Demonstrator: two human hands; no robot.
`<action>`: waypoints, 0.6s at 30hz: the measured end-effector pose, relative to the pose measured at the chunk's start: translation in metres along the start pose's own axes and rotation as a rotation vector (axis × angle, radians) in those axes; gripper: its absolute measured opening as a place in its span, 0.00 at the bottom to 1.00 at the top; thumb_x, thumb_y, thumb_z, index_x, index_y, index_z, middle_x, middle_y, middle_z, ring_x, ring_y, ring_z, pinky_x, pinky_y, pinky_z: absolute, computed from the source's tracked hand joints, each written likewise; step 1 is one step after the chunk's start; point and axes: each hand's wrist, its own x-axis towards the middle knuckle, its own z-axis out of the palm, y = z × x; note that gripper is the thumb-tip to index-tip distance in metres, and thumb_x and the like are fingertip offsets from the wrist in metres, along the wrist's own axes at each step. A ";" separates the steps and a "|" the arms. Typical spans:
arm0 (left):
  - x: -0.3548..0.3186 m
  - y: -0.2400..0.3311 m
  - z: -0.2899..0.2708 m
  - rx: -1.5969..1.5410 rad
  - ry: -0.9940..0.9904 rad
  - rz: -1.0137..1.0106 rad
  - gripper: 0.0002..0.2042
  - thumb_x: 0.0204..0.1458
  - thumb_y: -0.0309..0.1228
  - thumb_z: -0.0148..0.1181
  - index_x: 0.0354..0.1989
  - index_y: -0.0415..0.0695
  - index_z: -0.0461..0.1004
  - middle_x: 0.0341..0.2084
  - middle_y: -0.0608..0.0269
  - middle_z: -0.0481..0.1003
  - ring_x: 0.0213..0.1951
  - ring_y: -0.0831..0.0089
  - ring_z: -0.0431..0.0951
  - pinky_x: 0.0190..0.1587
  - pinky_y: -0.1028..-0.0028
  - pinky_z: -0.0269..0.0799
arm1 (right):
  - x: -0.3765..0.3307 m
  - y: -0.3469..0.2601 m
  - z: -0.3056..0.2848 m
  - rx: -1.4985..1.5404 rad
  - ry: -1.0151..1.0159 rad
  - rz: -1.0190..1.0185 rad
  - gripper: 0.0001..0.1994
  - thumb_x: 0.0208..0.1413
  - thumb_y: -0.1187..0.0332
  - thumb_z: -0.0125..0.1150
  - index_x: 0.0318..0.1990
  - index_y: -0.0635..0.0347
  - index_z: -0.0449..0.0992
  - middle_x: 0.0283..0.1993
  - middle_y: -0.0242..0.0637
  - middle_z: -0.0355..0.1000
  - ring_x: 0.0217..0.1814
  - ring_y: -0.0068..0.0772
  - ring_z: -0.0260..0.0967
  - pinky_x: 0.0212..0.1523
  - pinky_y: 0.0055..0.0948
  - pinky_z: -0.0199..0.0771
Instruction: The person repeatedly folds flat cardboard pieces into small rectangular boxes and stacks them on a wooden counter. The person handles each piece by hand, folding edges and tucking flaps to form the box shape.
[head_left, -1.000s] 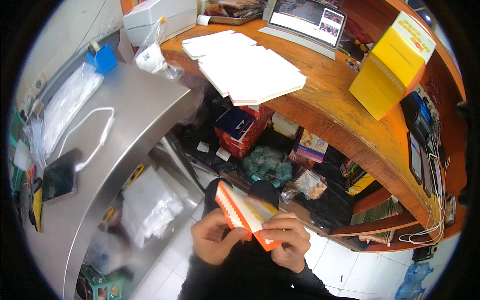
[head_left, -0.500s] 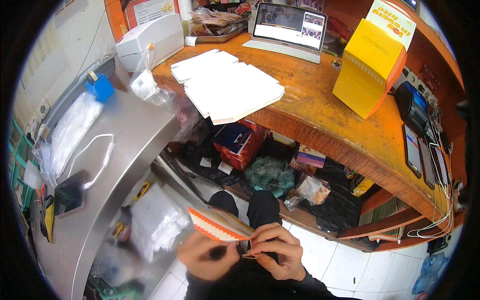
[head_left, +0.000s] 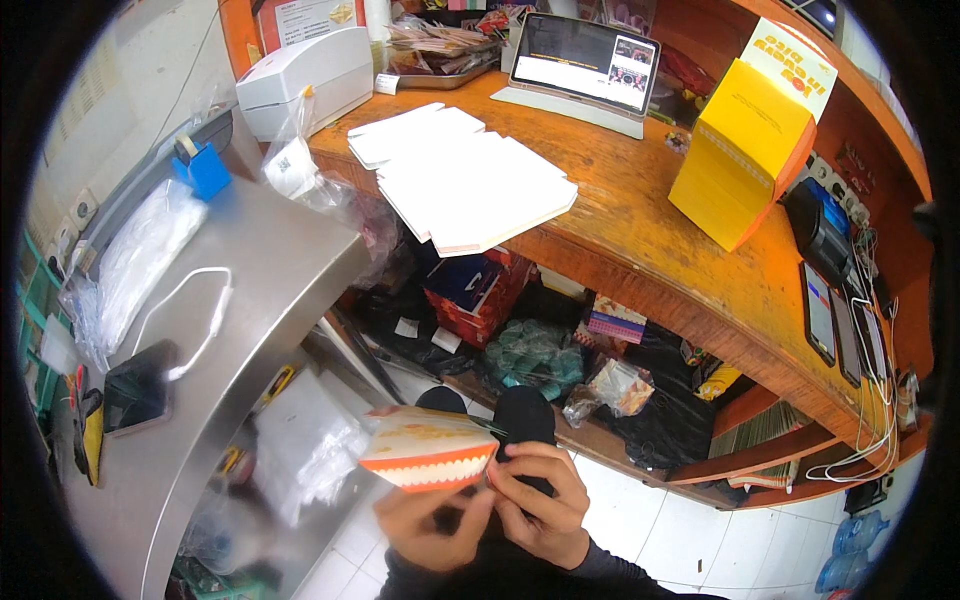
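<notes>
A paper box [head_left: 432,447], pale with an orange scalloped border, is held above my lap. My right hand [head_left: 543,500] pinches its right end, with thumb and fingers bent together at the corner. Just beneath the box, my left hand [head_left: 437,528] has its thumb and fingers curled at the lower edge. Motion blurs this hand in part, and the box hides some of its fingers.
Flat white card sheets [head_left: 475,190] lie stacked on the wooden desk [head_left: 630,190]. Behind them stand a tablet [head_left: 585,65] and a white printer [head_left: 305,85]; a yellow box [head_left: 740,150] stands right. On the steel counter [head_left: 250,270] lies a phone [head_left: 140,390].
The box has tipped and shows more of its pale printed face and orange border. My right hand has shifted slightly left, while my left hand has moved a little right and down.
</notes>
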 end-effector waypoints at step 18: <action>0.020 -0.009 -0.012 0.581 0.015 0.235 0.25 0.40 0.27 0.76 0.49 0.40 0.74 0.33 0.56 0.75 0.30 0.68 0.76 0.34 0.75 0.73 | 0.002 0.040 -0.024 0.188 -0.068 0.347 0.12 0.51 0.81 0.62 0.43 0.61 0.81 0.39 0.43 0.78 0.37 0.31 0.78 0.38 0.27 0.77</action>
